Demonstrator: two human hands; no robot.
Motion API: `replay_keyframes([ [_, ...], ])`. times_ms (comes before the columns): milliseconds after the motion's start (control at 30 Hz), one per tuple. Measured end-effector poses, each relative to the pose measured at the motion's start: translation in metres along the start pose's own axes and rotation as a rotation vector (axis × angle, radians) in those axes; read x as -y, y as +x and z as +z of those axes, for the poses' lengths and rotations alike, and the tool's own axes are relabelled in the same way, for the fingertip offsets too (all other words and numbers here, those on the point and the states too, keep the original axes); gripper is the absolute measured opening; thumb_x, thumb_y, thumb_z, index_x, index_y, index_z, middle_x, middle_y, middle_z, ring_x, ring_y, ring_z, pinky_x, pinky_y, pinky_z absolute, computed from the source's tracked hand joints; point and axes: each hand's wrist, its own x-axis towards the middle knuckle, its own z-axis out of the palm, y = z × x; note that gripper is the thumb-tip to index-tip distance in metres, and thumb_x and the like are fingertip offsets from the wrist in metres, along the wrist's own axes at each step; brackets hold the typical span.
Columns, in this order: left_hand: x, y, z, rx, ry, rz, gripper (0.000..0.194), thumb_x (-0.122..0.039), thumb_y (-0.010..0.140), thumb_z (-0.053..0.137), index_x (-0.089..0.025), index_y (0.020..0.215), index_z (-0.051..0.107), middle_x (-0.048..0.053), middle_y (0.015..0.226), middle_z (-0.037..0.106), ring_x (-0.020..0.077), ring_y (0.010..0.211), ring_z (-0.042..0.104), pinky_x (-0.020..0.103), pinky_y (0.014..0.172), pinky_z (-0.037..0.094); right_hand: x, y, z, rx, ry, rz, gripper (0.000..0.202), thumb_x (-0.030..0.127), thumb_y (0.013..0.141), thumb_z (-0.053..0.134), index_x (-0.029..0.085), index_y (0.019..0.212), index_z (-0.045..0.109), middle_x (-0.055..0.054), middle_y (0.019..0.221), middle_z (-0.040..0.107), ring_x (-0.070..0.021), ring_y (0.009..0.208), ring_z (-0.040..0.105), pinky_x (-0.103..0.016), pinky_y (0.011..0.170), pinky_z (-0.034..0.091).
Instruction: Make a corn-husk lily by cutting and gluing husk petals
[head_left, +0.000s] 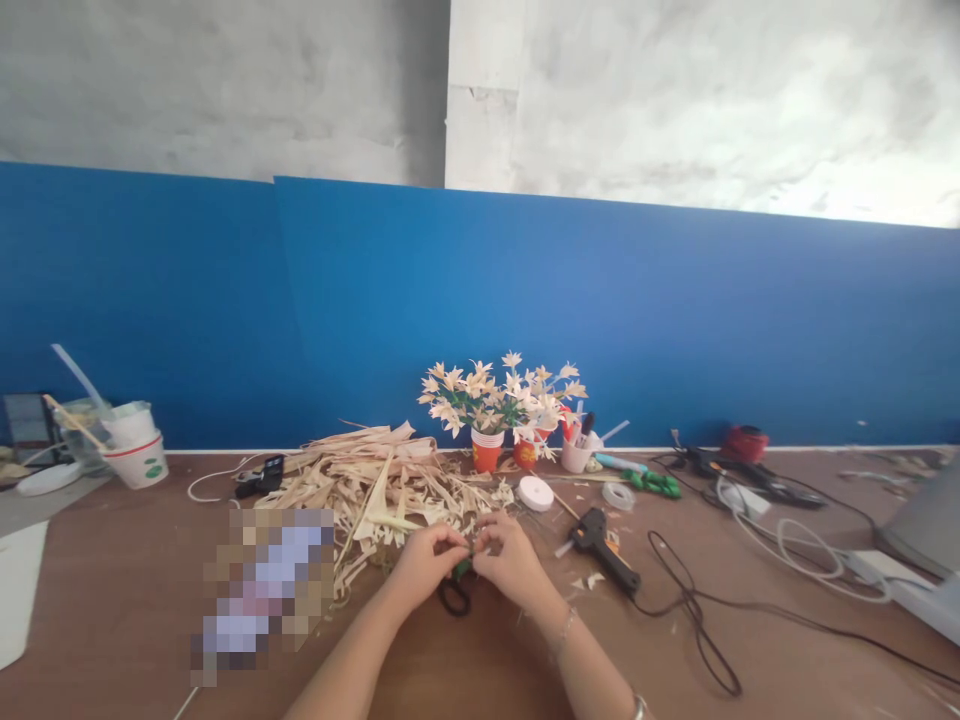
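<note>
My left hand (pixel 426 568) and my right hand (pixel 511 562) meet over the brown table, thumbs and fingers pinched close together. Whatever sits between the fingertips is too small and too hidden to name. Just under them shows a bit of dark green material (pixel 462 568), and a black loop (pixel 454 598), perhaps a scissors handle, lies below it. A heap of dry, pale husk strips (pixel 360 480) spreads beyond my left hand. To the right of my right hand rests a black glue gun (pixel 604 552) with its cord.
Pale husk-like flowers (pixel 480 395) stand in red paper cups (pixel 487 455) by the blue partition (pixel 360 300). Near them are a white ribbon roll (pixel 535 493), clear tape (pixel 618 495) and green twisted material (pixel 654 483). Cables (pixel 795 545) run across the right; white cups (pixel 139 460) stand left.
</note>
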Motion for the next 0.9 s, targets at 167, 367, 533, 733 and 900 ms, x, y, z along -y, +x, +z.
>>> replay_keyframes([
  [167, -0.004, -0.002, 0.002, 0.026, -0.058, -0.042, 0.017, -0.029, 0.064, 0.063, -0.014, 0.073, 0.063, -0.004, 0.053, 0.052, 0.0079, 0.045, 0.043, 0.020, 0.044, 0.034, -0.001, 0.003, -0.008, 0.211, 0.346, 0.149, 0.007, 0.016, 0.053, 0.054, 0.016, 0.046, 0.055, 0.000, 0.071, 0.060, -0.0141, 0.067, 0.053, -0.024, 0.065, 0.039],
  [367, -0.013, -0.007, 0.003, 0.061, -0.117, -0.038, 0.020, -0.029, 0.066, 0.063, -0.013, 0.078, 0.065, -0.004, 0.056, 0.052, 0.0067, 0.045, 0.041, 0.019, 0.044, 0.033, 0.005, -0.001, -0.013, 0.344, 0.561, 0.310, 0.005, 0.016, 0.053, 0.052, 0.016, 0.049, 0.053, 0.006, 0.043, 0.043, -0.0069, 0.044, 0.034, -0.021, 0.045, 0.021],
  [533, -0.015, -0.007, 0.004, 0.062, -0.080, -0.031, 0.018, -0.031, 0.068, 0.061, -0.014, 0.072, 0.059, -0.005, 0.054, 0.049, 0.0068, 0.045, 0.041, 0.019, 0.043, 0.031, 0.002, 0.001, -0.012, 0.369, 0.540, 0.285, 0.004, 0.018, 0.056, 0.054, 0.016, 0.054, 0.054, 0.005, 0.050, 0.049, -0.0074, 0.047, 0.037, -0.020, 0.047, 0.026],
  [733, -0.005, -0.002, 0.006, -0.045, -0.023, 0.026, 0.018, -0.033, 0.069, 0.057, -0.016, 0.067, 0.054, -0.004, 0.058, 0.050, 0.0098, 0.049, 0.043, 0.022, 0.047, 0.036, 0.007, -0.004, -0.004, 0.058, 0.075, -0.033, 0.018, 0.013, 0.058, 0.052, 0.017, 0.076, 0.057, -0.001, 0.077, 0.058, -0.0160, 0.073, 0.052, -0.026, 0.068, 0.040],
  [900, 0.001, 0.001, 0.007, -0.146, 0.077, 0.024, 0.020, -0.037, 0.069, 0.058, -0.016, 0.065, 0.058, -0.002, 0.056, 0.054, 0.0137, 0.056, 0.050, 0.024, 0.053, 0.038, 0.013, -0.011, 0.008, -0.127, -0.314, -0.329, 0.029, 0.006, 0.058, 0.051, 0.018, 0.084, 0.057, -0.007, 0.096, 0.056, -0.0228, 0.093, 0.048, -0.034, 0.081, 0.038],
])
